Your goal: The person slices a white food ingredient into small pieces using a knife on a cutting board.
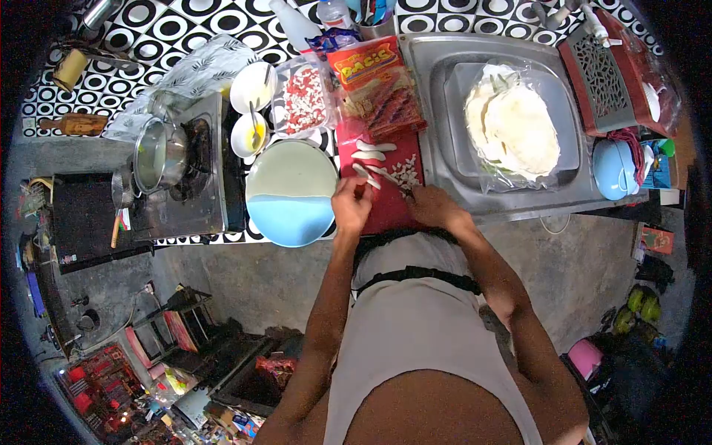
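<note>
A red cutting board (pixel 386 215) lies in front of me with long white strips (pixel 368 156) on it and a pile of small white diced pieces (pixel 406 172) at its right. My left hand (pixel 352 206) is closed at the board's left edge, its fingertips pinching a white strip (pixel 366 176). Over the board's right edge, my right hand (pixel 439 208) is closed around what looks like a knife (pixel 406 192); most of it is hidden by the hand. Just left of my left hand sits a round plate (pixel 291 174), pale above and blue below.
Behind the board lies a red "Basis" packet (pixel 378 85). A clear tray (pixel 304 96) holds red and white diced pieces, beside two white bowls (pixel 247 135). Pale flat sheets (pixel 515 126) rest in plastic over the sink (pixel 437 174). A pot (pixel 159 153) stands on the stove at left.
</note>
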The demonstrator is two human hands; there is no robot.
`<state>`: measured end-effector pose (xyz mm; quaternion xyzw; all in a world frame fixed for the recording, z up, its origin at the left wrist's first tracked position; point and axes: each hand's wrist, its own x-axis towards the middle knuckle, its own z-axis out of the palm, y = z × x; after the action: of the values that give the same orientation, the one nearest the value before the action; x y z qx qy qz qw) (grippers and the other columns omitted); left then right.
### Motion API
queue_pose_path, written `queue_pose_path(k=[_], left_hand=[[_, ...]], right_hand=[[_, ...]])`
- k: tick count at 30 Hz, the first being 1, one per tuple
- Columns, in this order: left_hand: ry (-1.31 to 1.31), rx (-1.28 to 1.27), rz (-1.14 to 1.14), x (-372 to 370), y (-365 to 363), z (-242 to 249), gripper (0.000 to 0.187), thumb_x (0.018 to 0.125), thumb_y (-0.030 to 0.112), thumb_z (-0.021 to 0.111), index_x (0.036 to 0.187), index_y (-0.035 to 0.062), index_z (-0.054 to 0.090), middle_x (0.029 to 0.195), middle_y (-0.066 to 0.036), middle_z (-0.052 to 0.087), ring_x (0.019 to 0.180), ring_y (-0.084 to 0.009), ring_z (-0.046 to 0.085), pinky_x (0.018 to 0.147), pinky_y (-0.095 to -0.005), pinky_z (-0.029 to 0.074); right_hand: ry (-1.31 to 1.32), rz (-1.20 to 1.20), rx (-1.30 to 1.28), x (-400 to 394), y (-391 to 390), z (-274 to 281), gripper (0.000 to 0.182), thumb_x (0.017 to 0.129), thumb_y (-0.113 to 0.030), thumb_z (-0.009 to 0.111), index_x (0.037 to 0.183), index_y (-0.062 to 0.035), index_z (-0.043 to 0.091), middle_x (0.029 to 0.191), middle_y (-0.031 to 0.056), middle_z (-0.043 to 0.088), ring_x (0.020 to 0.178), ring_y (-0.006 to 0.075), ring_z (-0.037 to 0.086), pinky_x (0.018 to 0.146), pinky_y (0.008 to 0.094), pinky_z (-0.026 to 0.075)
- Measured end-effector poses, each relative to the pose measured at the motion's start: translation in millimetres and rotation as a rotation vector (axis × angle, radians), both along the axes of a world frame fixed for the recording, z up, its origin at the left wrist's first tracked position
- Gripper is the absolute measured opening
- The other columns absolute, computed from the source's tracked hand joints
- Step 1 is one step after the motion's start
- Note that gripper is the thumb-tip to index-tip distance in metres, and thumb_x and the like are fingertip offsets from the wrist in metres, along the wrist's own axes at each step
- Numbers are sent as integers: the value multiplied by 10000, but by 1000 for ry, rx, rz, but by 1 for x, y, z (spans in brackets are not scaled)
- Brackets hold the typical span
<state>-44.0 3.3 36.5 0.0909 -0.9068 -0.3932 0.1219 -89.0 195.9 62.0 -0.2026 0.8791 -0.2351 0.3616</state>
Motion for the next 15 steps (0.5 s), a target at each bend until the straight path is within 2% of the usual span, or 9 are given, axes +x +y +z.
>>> queue_pose_path(k=[2,5,9,13,15], left_hand=[[6,-44,-115,11,-3,-13,209,662,29,629,871,40,623,807,-142,613,745,-302,606,695,-364,489],[-9,43,-48,23,-4,-28,233,647,24,628,879,36,621,847,-148,619,782,-316,602,720,-375,483],[-67,78,-21,13,-5,-21,236,674,73,654,906,34,629,887,-161,624,794,-317,606,719,-370,484],[-19,-29,-59,-2,-8,-18,253,703,118,674,938,33,633,868,-154,633,765,-288,622,695,-348,490],[-95,35,12,-4,-6,-15,251,714,132,677,938,29,633,830,-145,642,728,-262,631,675,-337,494]], right_hand=[[-23,-46,7,-3,0,0,363,864,-293,446,947,42,560,908,292,587,910,426,562,812,496,427],[-8,-85,-14,-1,3,-2,361,868,-291,441,960,39,554,912,293,585,911,429,559,815,501,422],[22,-112,-83,6,1,-9,352,873,-280,438,986,38,535,900,293,586,899,437,559,810,508,421],[75,-121,-113,9,-2,-14,335,873,-262,436,1010,33,516,924,293,582,890,446,557,799,514,425],[146,-10,-155,12,-2,-12,331,869,-261,440,996,34,522,932,293,580,887,448,557,795,516,426]])
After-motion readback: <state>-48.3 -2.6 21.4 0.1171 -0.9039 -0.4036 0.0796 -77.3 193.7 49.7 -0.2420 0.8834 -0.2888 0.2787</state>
